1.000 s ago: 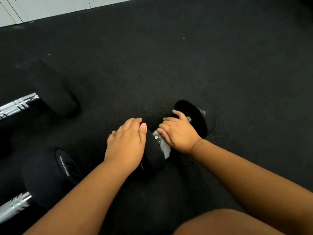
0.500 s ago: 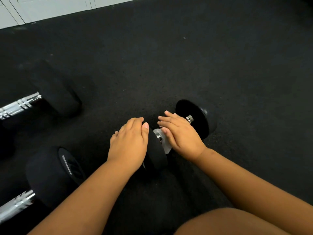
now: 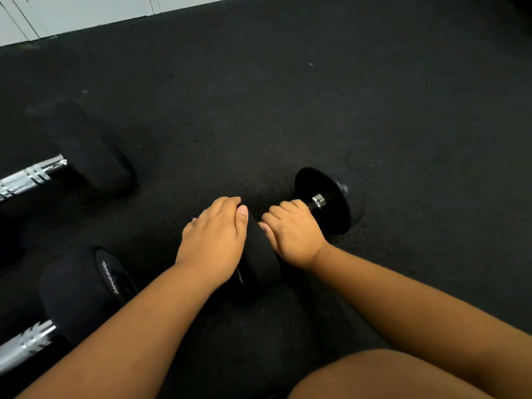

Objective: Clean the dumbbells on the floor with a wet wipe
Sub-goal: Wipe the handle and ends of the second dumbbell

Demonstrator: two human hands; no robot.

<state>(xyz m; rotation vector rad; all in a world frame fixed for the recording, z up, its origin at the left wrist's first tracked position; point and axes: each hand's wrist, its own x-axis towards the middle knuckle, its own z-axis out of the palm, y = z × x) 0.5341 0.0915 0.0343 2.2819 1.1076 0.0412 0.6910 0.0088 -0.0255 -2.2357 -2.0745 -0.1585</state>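
Note:
A small black dumbbell [image 3: 325,200] lies on the dark floor in the middle of the view. My left hand [image 3: 214,240] rests flat over its near weight head [image 3: 260,263], fingers together. My right hand [image 3: 290,231] is curled around the dumbbell's handle, between the two heads. The white wet wipe is hidden inside that fist. A short piece of the metal handle with its collar [image 3: 318,201] shows beyond my right fingers.
Two larger black dumbbells with chrome handles lie at the left, one farther away [image 3: 86,156] and one nearer [image 3: 83,292]. A pale wall base [image 3: 72,15] runs along the top left. My knee [image 3: 388,375] fills the bottom right corner.
My right hand has closed around the handle and shifted toward the far head. The white wipe, visible before under the fingers, is now covered. My left hand has stayed on the near head.

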